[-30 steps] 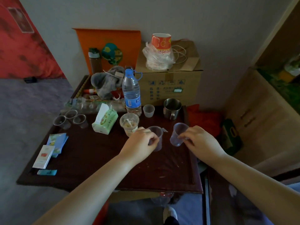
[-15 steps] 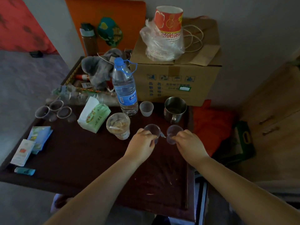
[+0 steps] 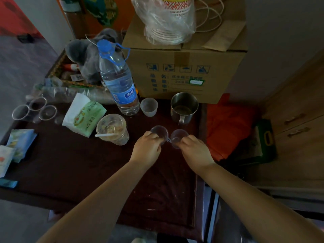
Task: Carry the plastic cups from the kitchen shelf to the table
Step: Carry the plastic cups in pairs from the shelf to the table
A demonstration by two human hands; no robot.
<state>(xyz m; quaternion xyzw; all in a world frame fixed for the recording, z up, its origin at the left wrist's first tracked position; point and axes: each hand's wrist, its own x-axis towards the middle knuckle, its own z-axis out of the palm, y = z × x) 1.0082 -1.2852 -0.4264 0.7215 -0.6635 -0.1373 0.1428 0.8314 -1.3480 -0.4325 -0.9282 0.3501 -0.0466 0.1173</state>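
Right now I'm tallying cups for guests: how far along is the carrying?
Done: three clear cups already stand at the table's far left. In hand: the left hand and right hand each hold one cup, low over the table. Left: releasing them; the shelf isn't visible.

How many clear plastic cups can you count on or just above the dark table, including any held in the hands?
6: three clustered at the far left edge, one frosted beside the water bottle, one in the left hand, one in the right hand. Clutter may hide more.
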